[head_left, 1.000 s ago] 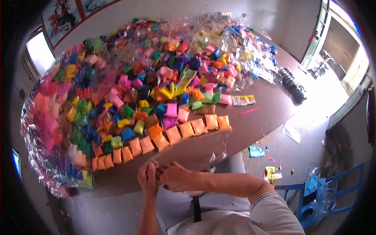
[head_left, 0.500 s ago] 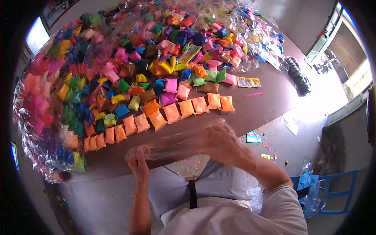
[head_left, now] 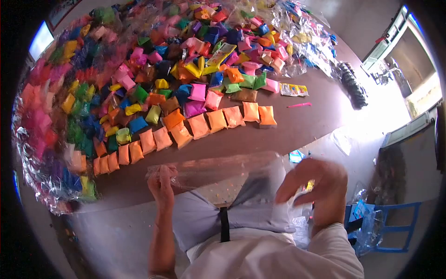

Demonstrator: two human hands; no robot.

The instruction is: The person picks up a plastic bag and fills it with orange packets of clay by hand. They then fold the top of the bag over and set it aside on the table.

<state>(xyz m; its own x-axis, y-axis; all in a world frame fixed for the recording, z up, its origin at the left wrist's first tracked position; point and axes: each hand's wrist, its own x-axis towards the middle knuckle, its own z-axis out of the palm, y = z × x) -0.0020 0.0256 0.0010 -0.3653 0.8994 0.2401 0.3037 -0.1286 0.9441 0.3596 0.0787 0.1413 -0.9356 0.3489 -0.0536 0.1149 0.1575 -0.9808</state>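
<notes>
A long clear plastic bag (head_left: pixel 223 167) stretches sideways over the table's near edge. My left hand (head_left: pixel 162 183) is closed around its left end. At its right end my right hand (head_left: pixel 316 183) is apart from the film, fingers curved and spread, somewhat blurred, with nothing seen between them. Beyond the bag, a slanting row of orange and peach packets (head_left: pixel 198 126) lies on the brown table (head_left: pixel 297 125). Whether the bag is empty inside looks likely from its see-through film, though its opening is hard to make out.
A large heap of colourful packets (head_left: pixel 139 93) covers the table's far and left parts. A yellow printed sachet (head_left: pixel 294 89), a pink tool (head_left: pixel 298 105) and a dark ridged roll (head_left: pixel 353 86) lie at right. A blue chair (head_left: pixel 399 228) stands at lower right.
My right hand has come off the bag's right end and moved right and toward my body, its fingers opening. My left hand still grips the other end. The view has shifted slightly.
</notes>
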